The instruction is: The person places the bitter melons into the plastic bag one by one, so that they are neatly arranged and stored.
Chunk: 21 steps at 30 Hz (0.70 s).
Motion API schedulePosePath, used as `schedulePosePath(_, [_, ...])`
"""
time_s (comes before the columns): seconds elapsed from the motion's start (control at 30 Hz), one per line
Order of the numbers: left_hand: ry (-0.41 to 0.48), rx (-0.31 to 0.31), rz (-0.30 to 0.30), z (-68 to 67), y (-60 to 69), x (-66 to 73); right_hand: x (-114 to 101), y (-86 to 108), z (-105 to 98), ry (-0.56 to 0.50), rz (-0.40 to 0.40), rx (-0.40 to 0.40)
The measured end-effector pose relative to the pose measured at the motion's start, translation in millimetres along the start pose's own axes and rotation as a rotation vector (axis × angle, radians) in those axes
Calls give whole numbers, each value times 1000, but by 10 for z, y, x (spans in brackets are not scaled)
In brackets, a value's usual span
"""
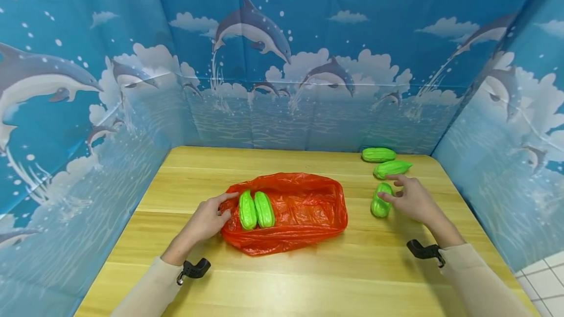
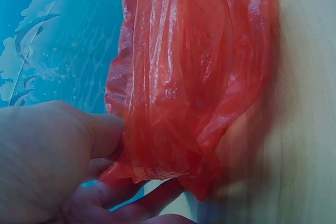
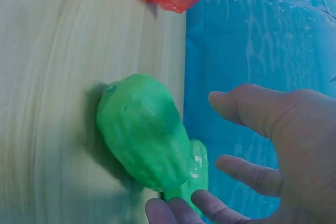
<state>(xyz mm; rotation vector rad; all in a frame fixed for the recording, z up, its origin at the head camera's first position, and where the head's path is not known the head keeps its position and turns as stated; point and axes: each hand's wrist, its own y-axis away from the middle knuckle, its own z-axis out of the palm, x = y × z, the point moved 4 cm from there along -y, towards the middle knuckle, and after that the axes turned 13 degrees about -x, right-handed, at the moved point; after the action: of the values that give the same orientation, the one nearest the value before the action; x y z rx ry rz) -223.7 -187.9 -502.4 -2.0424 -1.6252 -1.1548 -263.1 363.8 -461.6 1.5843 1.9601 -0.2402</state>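
Observation:
An opened red plastic bag (image 1: 308, 204) lies on the table with two ridged green bitter melons (image 1: 256, 210) side by side in its left end. My left hand (image 1: 207, 219) pinches the bag's left edge between thumb and fingers, as the left wrist view shows with the crumpled plastic (image 2: 168, 103). On the right, my right hand (image 1: 414, 202) hovers over a single bitter melon (image 1: 380, 204), fingers spread. In the right wrist view a gap shows between the thumb and this melon (image 3: 144, 129); whether any fingertip touches it I cannot tell.
Two more bitter melons, one (image 1: 378, 154) at the table's back edge and a pointed one (image 1: 392, 168) in front of it, lie beyond my right hand. Blue dolphin-print sheets (image 1: 308, 111) stand around the back and sides of the wooden table (image 1: 282, 287).

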Motion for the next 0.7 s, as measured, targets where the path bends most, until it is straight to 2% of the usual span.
schedulePosePath(0.27, [11,10,13,20,21,-4,72,-49,84,-10,-30,-11])
schedulePosePath(0.47, [16,13,-2,27,37,-6,94,-63,145,-52,-64,-11])
schedulePosePath(0.7, [17,13,-14,41,33,-27,116,-55,185,8,-64,35])
